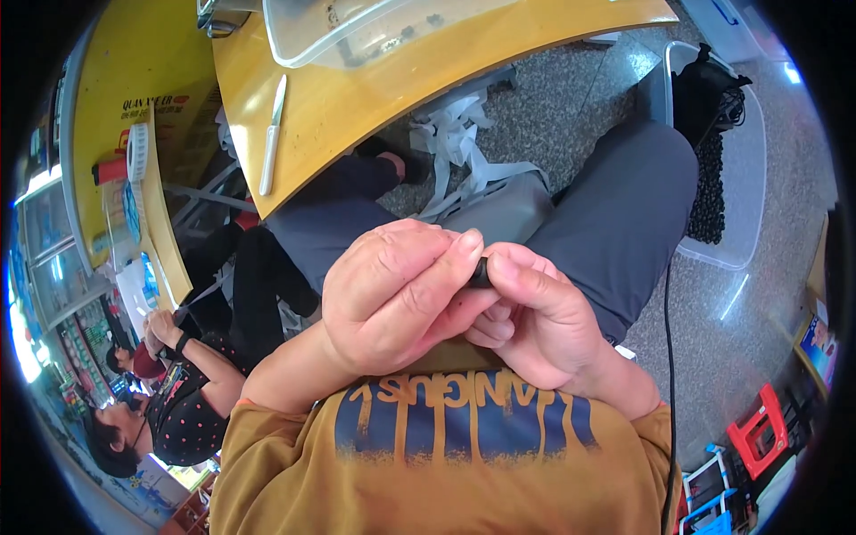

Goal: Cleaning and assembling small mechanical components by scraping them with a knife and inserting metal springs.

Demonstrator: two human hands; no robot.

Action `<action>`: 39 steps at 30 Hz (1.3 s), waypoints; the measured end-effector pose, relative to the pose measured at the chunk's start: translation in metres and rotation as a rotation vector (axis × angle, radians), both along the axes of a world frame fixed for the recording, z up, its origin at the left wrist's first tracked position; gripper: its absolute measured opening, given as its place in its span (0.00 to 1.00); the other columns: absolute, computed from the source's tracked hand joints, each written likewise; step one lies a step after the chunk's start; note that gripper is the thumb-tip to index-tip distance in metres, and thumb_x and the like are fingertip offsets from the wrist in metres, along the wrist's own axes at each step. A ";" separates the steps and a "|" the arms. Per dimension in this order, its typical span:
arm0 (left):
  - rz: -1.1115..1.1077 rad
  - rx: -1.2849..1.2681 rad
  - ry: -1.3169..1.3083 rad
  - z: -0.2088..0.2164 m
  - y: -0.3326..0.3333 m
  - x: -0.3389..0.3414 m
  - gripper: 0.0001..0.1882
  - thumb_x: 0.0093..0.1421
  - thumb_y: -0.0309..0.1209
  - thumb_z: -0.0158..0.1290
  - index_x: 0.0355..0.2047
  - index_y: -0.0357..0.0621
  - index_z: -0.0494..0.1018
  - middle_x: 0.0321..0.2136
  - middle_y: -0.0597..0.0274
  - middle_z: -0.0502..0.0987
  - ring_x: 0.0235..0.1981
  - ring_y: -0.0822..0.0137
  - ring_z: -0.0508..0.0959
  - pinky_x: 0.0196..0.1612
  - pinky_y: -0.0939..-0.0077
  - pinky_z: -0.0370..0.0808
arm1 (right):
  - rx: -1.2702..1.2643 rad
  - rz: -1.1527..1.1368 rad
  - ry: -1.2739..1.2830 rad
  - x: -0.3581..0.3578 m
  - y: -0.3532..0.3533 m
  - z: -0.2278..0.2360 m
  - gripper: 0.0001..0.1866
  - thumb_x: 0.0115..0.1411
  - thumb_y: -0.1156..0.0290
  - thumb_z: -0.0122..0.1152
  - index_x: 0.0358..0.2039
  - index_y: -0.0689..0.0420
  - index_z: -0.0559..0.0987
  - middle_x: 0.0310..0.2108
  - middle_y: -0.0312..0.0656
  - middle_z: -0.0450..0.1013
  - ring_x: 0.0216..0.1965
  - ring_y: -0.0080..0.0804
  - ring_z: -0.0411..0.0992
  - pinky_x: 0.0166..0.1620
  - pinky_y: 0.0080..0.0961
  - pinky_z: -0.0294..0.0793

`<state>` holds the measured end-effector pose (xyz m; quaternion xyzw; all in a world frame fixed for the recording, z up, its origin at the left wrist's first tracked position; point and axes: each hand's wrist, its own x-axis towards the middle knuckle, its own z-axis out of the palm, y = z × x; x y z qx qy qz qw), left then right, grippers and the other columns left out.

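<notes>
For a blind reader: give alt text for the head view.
Left hand and right hand pinch a small black part together above the lap. A white-handled knife lies on the yellow table ahead.

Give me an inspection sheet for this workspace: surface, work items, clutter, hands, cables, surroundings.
Surface: yellow curved table ahead of the knees, bearing a clear plastic tray and a white-handled knife.
Work items: small black part, pinched between both hands over the lap; its kind cannot be told.
Clutter: white paper strips on the floor under the table; clear bin of small black pieces beside the right leg.
Hands: left hand and right hand both closed on the part, fingertips meeting.
Cables: thin black cable hanging at the right.
Surroundings: speckled floor; another person in a dotted black top at the left; red stool lower right.
</notes>
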<state>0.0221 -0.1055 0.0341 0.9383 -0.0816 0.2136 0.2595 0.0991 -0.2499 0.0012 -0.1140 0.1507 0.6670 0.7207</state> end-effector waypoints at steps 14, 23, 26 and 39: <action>-0.107 0.107 -0.073 -0.001 0.004 -0.001 0.16 0.43 0.23 0.60 0.33 0.29 0.71 0.31 0.53 0.70 0.26 0.59 0.75 0.28 0.70 0.75 | -0.007 -0.053 -0.066 -0.005 0.001 0.003 0.10 0.59 0.64 0.50 0.27 0.57 0.70 0.19 0.33 0.65 0.21 0.18 0.58 0.26 0.16 0.59; -0.116 0.110 -0.125 -0.015 0.003 -0.003 0.14 0.41 0.22 0.59 0.30 0.28 0.73 0.28 0.53 0.72 0.20 0.65 0.72 0.22 0.76 0.71 | -0.055 -0.042 -0.079 -0.007 -0.001 -0.003 0.09 0.59 0.65 0.50 0.27 0.57 0.70 0.20 0.34 0.66 0.21 0.18 0.59 0.27 0.16 0.59; -0.068 -0.036 -0.121 -0.015 0.004 -0.003 0.17 0.42 0.23 0.60 0.33 0.29 0.72 0.29 0.54 0.73 0.21 0.65 0.72 0.23 0.75 0.71 | -0.043 -0.041 -0.094 -0.005 0.001 0.004 0.10 0.59 0.65 0.50 0.27 0.58 0.70 0.20 0.34 0.65 0.21 0.18 0.59 0.26 0.16 0.59; -0.043 -0.245 -0.103 -0.006 0.001 0.006 0.21 0.40 0.27 0.63 0.37 0.35 0.72 0.27 0.60 0.73 0.23 0.67 0.72 0.25 0.78 0.70 | -0.006 -0.064 -0.276 0.000 -0.007 0.008 0.14 0.57 0.62 0.51 0.34 0.62 0.71 0.23 0.36 0.68 0.22 0.18 0.63 0.27 0.14 0.62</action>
